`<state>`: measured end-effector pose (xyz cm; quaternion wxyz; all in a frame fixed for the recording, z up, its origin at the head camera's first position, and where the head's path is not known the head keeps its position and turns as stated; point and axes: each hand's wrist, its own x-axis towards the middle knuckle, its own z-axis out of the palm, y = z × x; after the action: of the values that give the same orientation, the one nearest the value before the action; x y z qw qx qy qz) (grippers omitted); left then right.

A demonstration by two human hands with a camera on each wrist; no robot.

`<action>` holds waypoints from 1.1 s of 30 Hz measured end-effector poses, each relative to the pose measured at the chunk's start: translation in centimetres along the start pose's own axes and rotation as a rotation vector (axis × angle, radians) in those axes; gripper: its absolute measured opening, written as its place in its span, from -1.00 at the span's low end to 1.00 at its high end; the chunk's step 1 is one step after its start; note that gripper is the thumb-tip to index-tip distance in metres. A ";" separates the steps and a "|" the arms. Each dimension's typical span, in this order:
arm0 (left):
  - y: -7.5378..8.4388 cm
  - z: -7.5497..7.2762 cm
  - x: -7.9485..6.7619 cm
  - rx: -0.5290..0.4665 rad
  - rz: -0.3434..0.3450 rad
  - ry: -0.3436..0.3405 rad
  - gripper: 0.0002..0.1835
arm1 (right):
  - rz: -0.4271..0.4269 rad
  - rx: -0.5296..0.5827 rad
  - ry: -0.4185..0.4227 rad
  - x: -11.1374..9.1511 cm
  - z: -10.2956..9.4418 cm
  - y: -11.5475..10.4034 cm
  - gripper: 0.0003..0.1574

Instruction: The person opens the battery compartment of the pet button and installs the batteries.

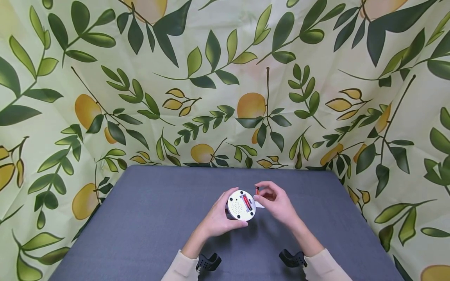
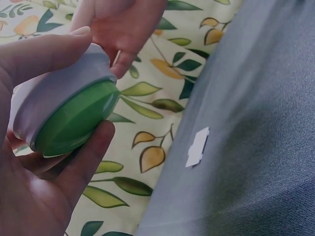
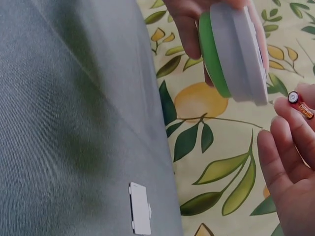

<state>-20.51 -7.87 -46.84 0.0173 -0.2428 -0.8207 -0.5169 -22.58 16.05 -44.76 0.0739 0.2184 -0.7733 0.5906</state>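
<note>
The device (image 1: 233, 211) is up off the table (image 1: 158, 218), green dome away from the head camera, with the left hand (image 1: 220, 216) curled around its sides. Just right of the device, the right hand (image 1: 275, 201) pinches a small battery (image 3: 301, 105) between thumb and fingertips. A red seated battery (image 1: 247, 202) lies in the device's bay, and the loose white cover (image 3: 140, 209) rests on the table below and right of the device. The pinched battery looks the likeliest to be lost: so small a grip could let it slip and roll. Pressed in reversed, it would probably leave the device dead. Because only one hand supports the device, a push on one side might tilt it and spring the seated battery out. Gold lettering runs along the pinched battery's red sleeve, too small and blurred to read; no brand is legible on the device.
</note>
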 end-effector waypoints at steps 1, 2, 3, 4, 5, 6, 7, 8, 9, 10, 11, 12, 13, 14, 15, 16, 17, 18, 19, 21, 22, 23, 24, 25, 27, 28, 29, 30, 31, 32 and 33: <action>0.0 0.0 0.0 0.000 0.001 0.000 0.08 | -0.001 -0.002 0.004 0.0 0.1 -0.1 -0.68; 0.0 0.0 0.0 -0.001 0.002 0.000 0.08 | -0.001 -0.005 0.008 0.0 0.2 -0.1 -0.71; 0.0 0.0 0.0 -0.002 0.002 -0.001 0.08 | 0.001 -0.009 0.013 0.0 0.4 -0.1 -0.74; 0.0 0.0 0.0 -0.001 0.002 -0.002 0.08 | 0.000 -0.011 0.019 0.1 0.5 -0.2 -0.76; 0.0 0.0 0.0 0.000 0.002 -0.002 0.08 | 0.000 -0.012 0.025 0.2 0.6 -0.3 -0.79; 0.0 0.0 0.0 0.000 0.002 -0.004 0.08 | -0.001 -0.017 0.030 0.2 0.8 -0.3 -0.80; 0.0 0.0 0.0 -0.001 0.003 -0.005 0.07 | -0.005 -0.017 0.034 0.3 0.9 -0.4 -0.80; 0.0 0.0 0.0 -0.002 0.002 -0.006 0.07 | -0.009 -0.015 0.038 0.3 1.1 -0.5 -0.79; 0.0 0.0 0.0 -0.003 0.003 -0.006 0.08 | -0.014 -0.012 0.040 0.4 1.2 -0.6 -0.79; 0.0 0.0 0.0 -0.005 0.003 -0.006 0.08 | -0.020 -0.013 0.042 0.4 1.4 -0.6 -0.78; 0.0 0.0 0.0 -0.008 0.005 -0.007 0.08 | -0.025 -0.019 0.043 0.5 1.5 -0.7 -0.78; 0.0 0.0 0.0 -0.011 0.006 -0.008 0.07 | -0.030 -0.028 0.047 0.5 1.7 -0.7 -0.78; 0.0 0.0 0.0 -0.012 0.007 -0.008 0.07 | -0.035 -0.035 0.050 0.5 1.8 -0.7 -0.77; 0.0 0.0 0.0 -0.012 0.007 -0.009 0.07 | -0.039 -0.045 0.053 0.5 2.0 -0.7 -0.78; 0.0 0.0 0.0 -0.013 0.007 -0.011 0.07 | -0.042 -0.056 0.057 0.5 2.1 -0.8 -0.78; 0.0 0.0 0.0 -0.014 0.007 -0.013 0.07 | -0.045 -0.065 0.060 0.5 2.2 -0.8 -0.78; 0.0 0.0 -0.1 -0.014 0.006 -0.014 0.07 | -0.048 -0.072 0.064 0.6 2.3 -0.9 -0.79; 0.0 0.0 -0.1 -0.013 0.005 -0.014 0.07 | -0.051 -0.076 0.068 0.5 2.4 -0.9 -0.79; 0.0 0.0 -0.1 -0.011 0.005 -0.014 0.07 | -0.055 -0.080 0.070 0.5 2.5 -1.0 -0.79; 0.0 -0.1 -0.1 -0.010 0.004 -0.014 0.07 | -0.066 -0.089 0.076 0.5 2.8 -0.9 -0.78; 0.0 -0.1 -0.1 -0.008 0.005 -0.013 0.07 | -0.073 -0.097 0.081 0.5 2.9 -0.9 -0.79; 0.0 -0.1 -0.1 -0.011 0.004 -0.013 0.07 | -0.080 -0.105 0.087 0.5 3.1 -0.9 -0.79; 0.0 -0.1 -0.2 -0.011 0.004 -0.014 0.07 | -0.088 -0.113 0.093 0.4 3.2 -0.8 -0.80; 0.0 -0.1 -0.2 -0.012 0.004 -0.014 0.07 | -0.098 -0.129 0.101 0.4 3.4 -0.8 -0.80; 0.0 -0.1 -0.2 -0.015 0.002 -0.015 0.07 | -0.120 -0.162 0.117 0.3 3.6 -0.7 -0.80; 0.0 -0.1 -0.2 -0.014 0.003 -0.014 0.06 | -0.132 -0.177 0.124 0.3 3.8 -0.7 -0.79; 0.0 -0.1 -0.2 -0.014 0.001 -0.014 0.06 | -0.145 -0.191 0.130 0.2 3.9 -0.6 -0.78; -0.1 -0.1 -0.2 -0.009 0.003 -0.012 0.06 | -0.158 -0.207 0.136 0.2 4.0 -0.6 -0.77; -0.1 -0.1 -0.2 -0.005 0.004 -0.011 0.06 | -0.171 -0.217 0.142 0.2 4.1 -0.5 -0.77; -0.1 -0.1 -0.2 -0.002 0.005 -0.010 0.06 | -0.181 -0.223 0.147 0.1 4.2 -0.5 -0.76; -0.1 -0.1 -0.2 -0.001 0.005 -0.011 0.06 | -0.192 -0.227 0.151 0.1 4.2 -0.4 -0.75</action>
<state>-20.43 -8.07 -46.95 0.0143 -0.2478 -0.8200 -0.5158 -21.88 11.96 -45.57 0.2124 0.2365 -0.8029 0.5044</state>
